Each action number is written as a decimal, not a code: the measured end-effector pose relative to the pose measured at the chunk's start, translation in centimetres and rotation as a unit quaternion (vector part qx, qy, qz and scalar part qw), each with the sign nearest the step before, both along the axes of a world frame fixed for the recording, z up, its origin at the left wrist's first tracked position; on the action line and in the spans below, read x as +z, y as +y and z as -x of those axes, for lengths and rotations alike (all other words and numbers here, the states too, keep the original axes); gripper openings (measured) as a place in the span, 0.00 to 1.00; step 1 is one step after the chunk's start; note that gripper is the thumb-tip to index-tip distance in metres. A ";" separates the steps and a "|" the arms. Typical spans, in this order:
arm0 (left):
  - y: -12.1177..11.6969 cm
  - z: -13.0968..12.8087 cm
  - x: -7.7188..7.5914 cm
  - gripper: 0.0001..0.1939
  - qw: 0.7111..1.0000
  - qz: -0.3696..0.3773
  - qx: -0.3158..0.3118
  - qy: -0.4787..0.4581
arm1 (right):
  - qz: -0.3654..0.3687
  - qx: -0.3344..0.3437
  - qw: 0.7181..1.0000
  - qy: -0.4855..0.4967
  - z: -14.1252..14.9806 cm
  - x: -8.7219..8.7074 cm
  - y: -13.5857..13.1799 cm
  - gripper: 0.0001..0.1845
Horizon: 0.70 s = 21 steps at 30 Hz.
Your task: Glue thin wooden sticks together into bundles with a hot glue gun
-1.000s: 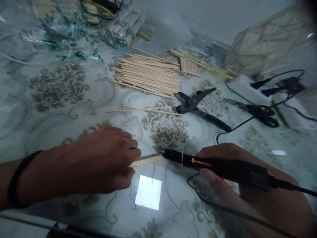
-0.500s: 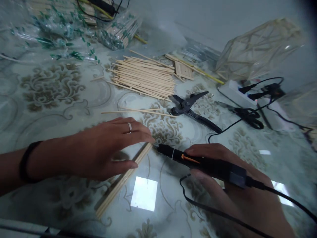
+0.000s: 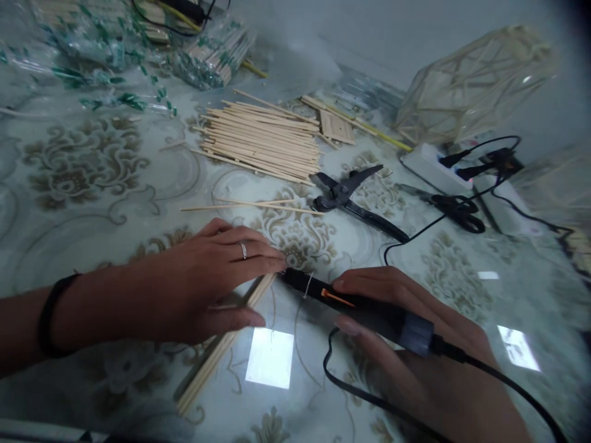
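At the far left a black wristband point(image 3: 50, 315) circles our left forearm, and above it, at the back of the glass-covered, patterned tabletop point(image 3: 92, 203), lie clear plastic packets with green print point(image 3: 92, 74); our left hand point(image 3: 194, 289) lies palm down with its fingers point(image 3: 258, 261) stretched out flat, released rather than curled, pressing on a bundle of joined wooden sticks point(image 3: 217, 354) that runs diagonally from the lower left up to the fingertips; a ring point(image 3: 242, 250) sits on one finger; behind the hand two thin loose sticks point(image 3: 249, 206) lie nearly level, and further back a pile of wooden sticks point(image 3: 263, 138) rests in a rough stack; a bright square reflection point(image 3: 270, 357) shows on the glass just beside the bundle. At the middle, the tip of a black glue pen point(image 3: 351, 304) meets the upper end of the bundle, just beside our left fingertips; our right hand point(image 3: 415, 344) is clasped about the pen's body, thumb under and fingers over it, and its black cord point(image 3: 369, 394) loops toward us; behind lie black cutting pliers point(image 3: 355, 200) with jaws parted, then black scissors point(image 3: 457, 209), a white power strip point(image 3: 434, 166) with plugs in it, and at the far right a faceted stick frame point(image 3: 471, 83) standing near the wall.
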<state>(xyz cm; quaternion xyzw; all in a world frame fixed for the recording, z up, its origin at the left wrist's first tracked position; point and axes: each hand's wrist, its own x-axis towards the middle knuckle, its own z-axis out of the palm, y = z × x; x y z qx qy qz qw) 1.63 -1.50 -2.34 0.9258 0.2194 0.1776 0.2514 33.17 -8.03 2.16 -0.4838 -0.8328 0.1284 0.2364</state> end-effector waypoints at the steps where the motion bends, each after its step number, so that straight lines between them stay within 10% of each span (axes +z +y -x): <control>1: 0.2 0.0 0.1 0.22 1.000 0.007 -0.002 -0.008 | 0.001 -0.001 1.000 0.001 0.0 0.0 -0.1 0.05; 21: 1.3 -0.1 0.1 0.19 0.999 -0.040 -0.004 -0.002 | 0.060 0.049 0.997 -0.006 0.0 0.3 -2.0 0.12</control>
